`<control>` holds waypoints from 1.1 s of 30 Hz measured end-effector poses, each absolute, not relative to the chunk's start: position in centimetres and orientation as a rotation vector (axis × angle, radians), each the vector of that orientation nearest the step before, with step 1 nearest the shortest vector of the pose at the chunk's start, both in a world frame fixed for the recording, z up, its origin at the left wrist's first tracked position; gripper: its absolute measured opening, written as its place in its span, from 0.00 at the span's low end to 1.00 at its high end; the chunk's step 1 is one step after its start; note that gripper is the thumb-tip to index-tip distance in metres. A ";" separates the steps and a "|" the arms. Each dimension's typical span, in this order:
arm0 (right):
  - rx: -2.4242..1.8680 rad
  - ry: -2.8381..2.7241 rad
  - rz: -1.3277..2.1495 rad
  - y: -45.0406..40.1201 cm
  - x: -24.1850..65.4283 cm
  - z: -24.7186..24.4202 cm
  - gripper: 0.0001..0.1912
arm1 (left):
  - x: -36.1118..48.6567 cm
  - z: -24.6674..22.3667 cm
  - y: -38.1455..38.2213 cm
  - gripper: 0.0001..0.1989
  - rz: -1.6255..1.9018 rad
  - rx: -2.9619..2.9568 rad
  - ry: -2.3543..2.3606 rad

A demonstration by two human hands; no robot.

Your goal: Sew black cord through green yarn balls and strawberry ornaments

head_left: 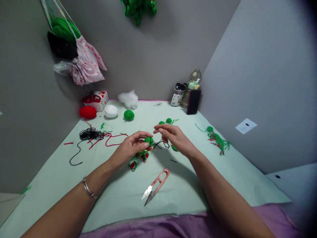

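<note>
— Holding anything on the left?

— Yes: with the left hand (131, 143), clamped on a small green ball (148, 140), thumb to the near side, fingers to the far side.

— And with the right hand (177, 137)?

— Raised just beside it. Cannot tell whether pinched together on something thin or slightly apart.

— Which way to the ball from there?

— Left of the right fingertips and a little nearer the body, without contact. Round, so without any long axis to line up. Nearer to the left hand, being inside its grip.

— Anything close around it?

— Yes, just below the left hand, some red-and-green pieces (145, 156). Between the hands, black thread (164, 142) in loose loops; impossible to say whether joined to the ball.

— Further out?

— Toward the front of the table (119, 195), between the forearms, scissors (160, 178) on a slant, with blades spread toward the body and leftward. Past the right hand, two more green balls (168, 121). Away to the left, a tangle of black yarn (90, 134) beside strands of red yarn (109, 135).
</note>
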State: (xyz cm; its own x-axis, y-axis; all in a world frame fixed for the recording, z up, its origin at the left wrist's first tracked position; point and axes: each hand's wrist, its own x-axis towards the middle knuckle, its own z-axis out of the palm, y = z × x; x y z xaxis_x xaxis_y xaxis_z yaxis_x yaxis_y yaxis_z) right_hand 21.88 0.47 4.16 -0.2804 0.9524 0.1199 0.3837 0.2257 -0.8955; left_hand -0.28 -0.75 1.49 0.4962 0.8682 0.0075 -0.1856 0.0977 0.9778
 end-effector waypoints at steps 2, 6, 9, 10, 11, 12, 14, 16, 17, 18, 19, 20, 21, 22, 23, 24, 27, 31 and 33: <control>-1.103 -1.818 1.195 -0.2 21.2 4.6 0.20 | -0.2 1.5 -0.7 0.13 0.924 1.219 0.687; -1.025 -1.921 1.405 -0.8 20.6 4.9 0.20 | -0.4 1.0 -0.3 0.14 0.980 1.200 0.705; -1.104 -1.809 1.451 -0.5 20.6 4.6 0.18 | -0.6 0.6 0.0 0.17 1.011 1.208 0.762; -1.110 -1.749 1.457 -0.4 20.6 4.6 0.17 | -0.6 0.6 0.1 0.17 1.015 1.221 0.772; -1.102 -1.688 1.466 -0.3 20.6 4.5 0.17 | -0.6 0.6 0.1 0.16 1.018 1.236 0.778; -1.087 -1.637 1.479 -0.2 20.6 4.4 0.16 | -0.6 0.7 0.1 0.15 1.024 1.253 0.783; -1.070 -1.560 1.502 -0.1 20.3 4.1 0.15 | -0.4 0.9 0.0 0.13 1.037 1.285 0.791; -1.068 -1.491 1.512 -0.1 20.0 3.8 0.14 | -0.3 1.1 -0.1 0.12 1.041 1.312 0.804; -1.066 -1.460 1.515 -0.1 19.8 3.7 0.14 | -0.2 1.2 -0.1 0.12 1.037 1.323 0.806; -1.062 -1.433 1.519 -0.1 19.7 3.6 0.14 | -0.2 1.2 -0.2 0.12 1.034 1.330 0.806; -1.055 -1.414 1.520 -0.1 19.6 3.6 0.14 | -0.1 1.1 -0.2 0.12 1.029 1.335 0.805; -1.048 -1.406 1.520 -0.1 19.6 3.6 0.15 | 0.0 1.0 -0.2 0.12 1.023 1.339 0.804; -1.045 -1.411 1.518 -0.1 19.6 3.7 0.15 | 0.0 0.9 -0.2 0.12 1.013 1.339 0.804; -1.042 -1.432 1.515 -0.2 19.7 3.9 0.15 | 0.0 0.7 -0.2 0.12 0.999 1.327 0.804; -1.042 -1.468 1.505 -0.2 19.9 4.1 0.15 | 0.0 0.6 -0.2 0.12 0.981 1.299 0.803; -1.040 -1.516 1.485 -0.3 20.1 4.4 0.15 | 0.0 0.5 -0.2 0.13 0.961 1.257 0.798; -1.041 -1.672 1.324 -0.4 20.8 5.0 0.15 | -0.3 0.6 0.0 0.14 0.949 1.093 0.779; -1.075 -1.743 0.995 -0.3 21.5 5.3 0.17 | -0.7 1.0 0.2 0.15 1.008 0.981 0.751; -1.085 -1.718 0.931 -0.3 21.5 5.3 0.19 | -0.9 1.1 0.4 0.15 1.009 0.957 0.736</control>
